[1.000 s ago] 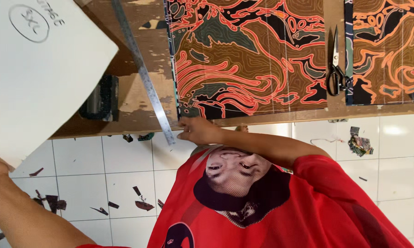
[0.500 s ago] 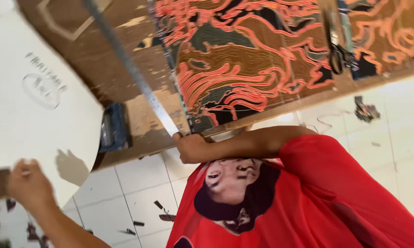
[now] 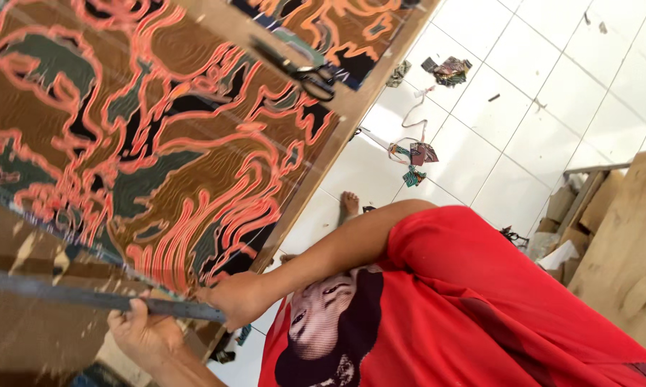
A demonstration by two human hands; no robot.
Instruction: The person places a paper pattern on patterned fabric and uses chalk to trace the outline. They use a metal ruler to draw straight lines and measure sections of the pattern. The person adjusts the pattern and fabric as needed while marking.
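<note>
Both hands sit at 7 o'clock on the wooden table (image 3: 43,337). Left hand (image 3: 145,331) is curled shut around the long metal ruler (image 3: 65,296), which runs off toward 9 o'clock. Right hand (image 3: 235,297) is closed on the ruler's near end, just beside the patterned fabric (image 3: 144,136). Black scissors (image 3: 301,72) lie on that cloth toward 12 o'clock. Fabric scraps (image 3: 416,154) dot the tiled floor (image 3: 523,115).

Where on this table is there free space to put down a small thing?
Bare wood shows below the patterned fabric, past the metal ruler. It is crowded where the left hand and right hand grip that ruler, and by the scissors.
</note>
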